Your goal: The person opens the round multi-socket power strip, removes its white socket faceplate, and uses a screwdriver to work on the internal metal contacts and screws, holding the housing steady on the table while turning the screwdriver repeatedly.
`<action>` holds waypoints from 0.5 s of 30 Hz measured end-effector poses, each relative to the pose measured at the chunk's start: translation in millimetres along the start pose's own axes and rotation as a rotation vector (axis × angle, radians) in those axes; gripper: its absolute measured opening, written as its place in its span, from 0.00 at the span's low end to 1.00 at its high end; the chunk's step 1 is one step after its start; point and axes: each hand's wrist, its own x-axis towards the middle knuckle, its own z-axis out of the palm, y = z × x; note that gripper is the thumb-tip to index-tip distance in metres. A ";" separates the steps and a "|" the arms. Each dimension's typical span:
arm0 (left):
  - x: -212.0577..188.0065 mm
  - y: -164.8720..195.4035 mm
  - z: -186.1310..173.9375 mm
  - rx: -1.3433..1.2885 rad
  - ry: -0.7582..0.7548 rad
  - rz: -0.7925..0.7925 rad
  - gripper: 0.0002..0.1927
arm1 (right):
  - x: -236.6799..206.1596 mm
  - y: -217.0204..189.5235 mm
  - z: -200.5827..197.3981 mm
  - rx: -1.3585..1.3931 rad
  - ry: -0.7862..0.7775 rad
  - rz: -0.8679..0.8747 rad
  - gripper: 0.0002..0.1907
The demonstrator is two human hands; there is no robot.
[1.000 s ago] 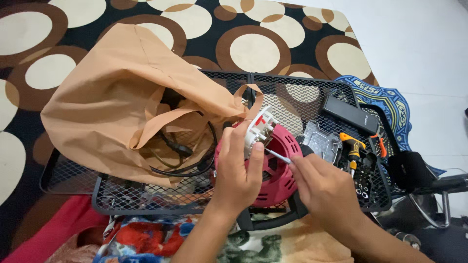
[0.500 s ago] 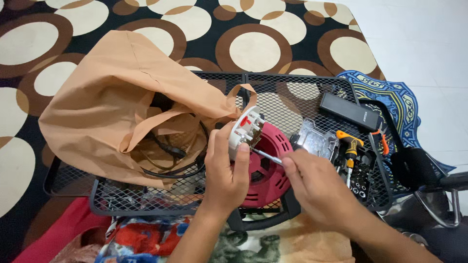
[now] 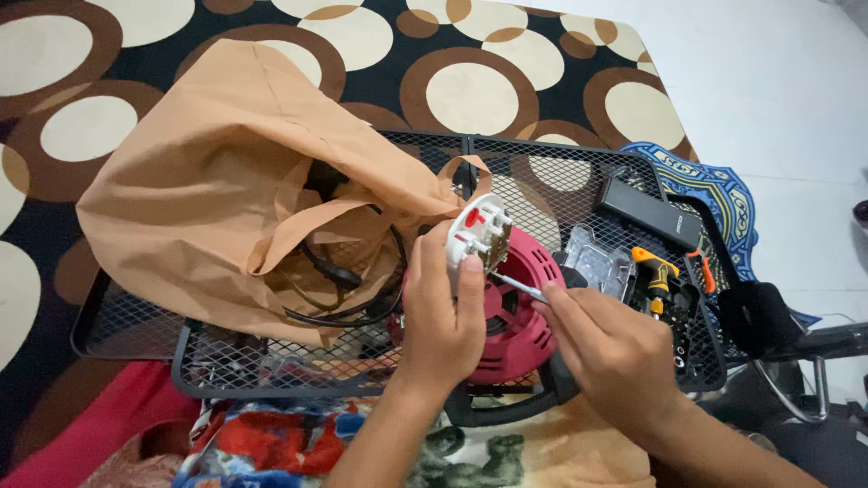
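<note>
screwdriver (image 3: pixel 522 286) handle hidden in right hand (image 3: pixel 608 348); tip behind white part (image 3: pixel 476 235).

The socket (image 3: pixel 476 233) is white plastic, smooth and faintly glossy, with small metal contacts. The reel (image 3: pixel 515 307) under it is ribbed magenta plastic with a dull sheen. The screwdriver (image 3: pixel 522 287) shaft is bright bare metal. The tray (image 3: pixel 136 325) is black wire mesh, matt. The bag (image 3: pixel 217 181) is tan cloth, soft and creased. The rug (image 3: pixel 470 90) is matt pile with circles. The cable (image 3: pixel 344 280) is black, slightly shiny.
</note>
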 end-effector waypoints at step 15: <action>2.1 7.8 -1.6 -0.049 -0.054 -0.040 0.20 | 12.3 21.7 2.2 0.277 -0.337 0.529 0.14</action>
